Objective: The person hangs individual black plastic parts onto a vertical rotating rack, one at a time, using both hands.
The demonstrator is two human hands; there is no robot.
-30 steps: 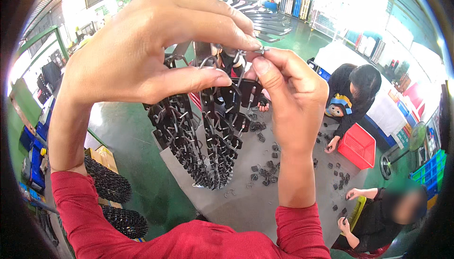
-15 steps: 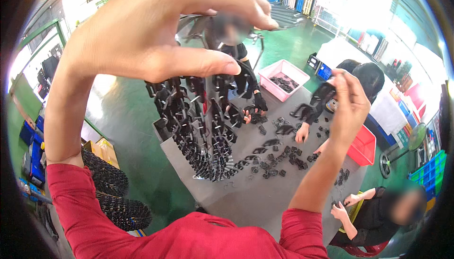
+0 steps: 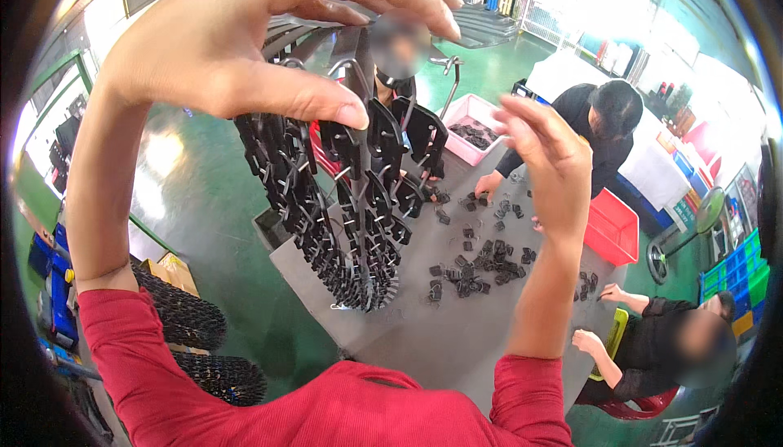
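Observation:
Strands of small black clip-like parts point(image 3: 326, 227) hang close together from a metal hook rack point(image 3: 450, 80), their lower ends near the grey table point(image 3: 391, 341). My left hand point(image 3: 236, 47) arches over the top of the strands, thumb and fingers spread wide. Its thumb tip lies in front of the uppermost parts; whether it touches them I cannot tell. To the right of the rack, my right hand point(image 3: 550, 165) is raised with fingers loosely extended and nothing visible in it.
Loose black parts point(image 3: 481, 272) lie scattered on the table. Beyond it are a pink tub point(image 3: 463, 152) holding parts and a red tub point(image 3: 616, 231). Several co-workers sit or stand around the table. Dark bundles point(image 3: 183, 316) are at lower left; a fan point(image 3: 710, 210) stands right.
My right hand has moved left and no longer holds the black parts it had. My left hand has shifted slightly left. The row of parts trailing across the table from the strands is gone.

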